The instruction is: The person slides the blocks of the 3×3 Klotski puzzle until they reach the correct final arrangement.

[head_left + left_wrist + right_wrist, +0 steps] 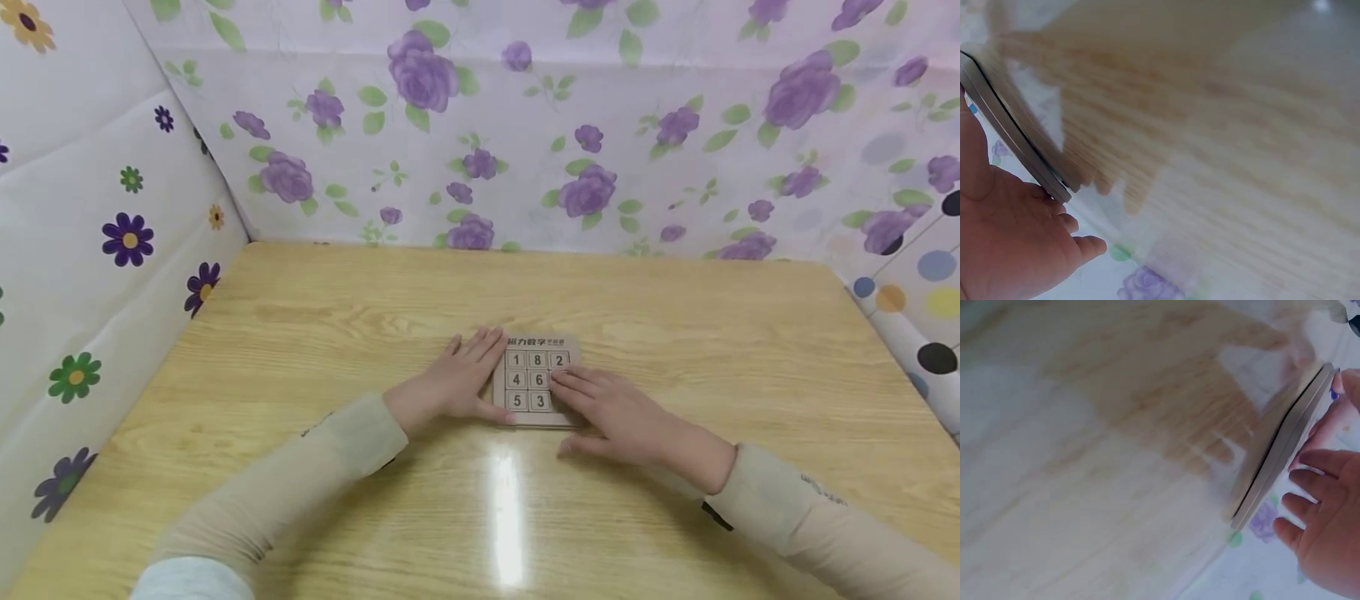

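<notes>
A flat sliding number puzzle (547,422) lies on the table. Numbered tiles show 1, 8, 2 across the top row, 4 and 6 in the middle, 5 and 3 at the bottom. My left hand (462,375) rests along its left side, fingers stretched and thumb at the lower left corner. With straight fingers, my right hand (618,412) touches the right side of the middle row and covers that spot. Its thumb is off the board, near the lower right corner. Both wrist views show the puzzle (1013,131) edge-on.
A wood-grain table (315,308) with a glossy top surrounds the puzzle. Behind it hangs a purple-flowered cloth (525,117). A flowered sheet (82,275) stands at the left, and a dotted sheet (911,308) at the right.
</notes>
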Available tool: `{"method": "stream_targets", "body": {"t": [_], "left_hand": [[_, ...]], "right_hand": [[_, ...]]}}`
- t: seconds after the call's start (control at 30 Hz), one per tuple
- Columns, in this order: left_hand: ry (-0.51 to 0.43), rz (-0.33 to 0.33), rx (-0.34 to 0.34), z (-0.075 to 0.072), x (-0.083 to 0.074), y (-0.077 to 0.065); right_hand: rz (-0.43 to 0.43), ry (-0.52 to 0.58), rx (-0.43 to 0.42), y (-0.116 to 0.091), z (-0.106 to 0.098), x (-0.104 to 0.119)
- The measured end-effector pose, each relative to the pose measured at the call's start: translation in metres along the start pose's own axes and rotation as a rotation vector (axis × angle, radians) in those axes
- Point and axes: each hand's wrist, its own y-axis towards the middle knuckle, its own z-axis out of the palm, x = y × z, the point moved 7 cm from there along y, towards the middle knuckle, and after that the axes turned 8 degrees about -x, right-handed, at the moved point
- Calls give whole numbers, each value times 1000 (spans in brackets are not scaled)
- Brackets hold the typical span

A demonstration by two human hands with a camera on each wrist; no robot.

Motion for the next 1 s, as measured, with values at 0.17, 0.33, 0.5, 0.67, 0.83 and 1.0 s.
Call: {"method": "stream_targets", "body": {"t": [0.17,0.33,0.5,0.67,0.83,1.0], "left_hand": [[2,5,19,1,-1,-1],[3,0,2,-2,1,0],[10,-9,15,-5,3,-1],[0,-6,11,-7,1,0],[-17,-8,21,-5,0,1],[-7,-10,23,-2,1,3]], "right_hand": [[-94,42,51,-2,8,14],[-116,23,44,-2,8,12],[-94,28,46,-8,1,4],[-93,-12,43,-8,-8,1],[-82,-30,19,4,-14,2],[-78,-13,47,14,-6,6]]}}
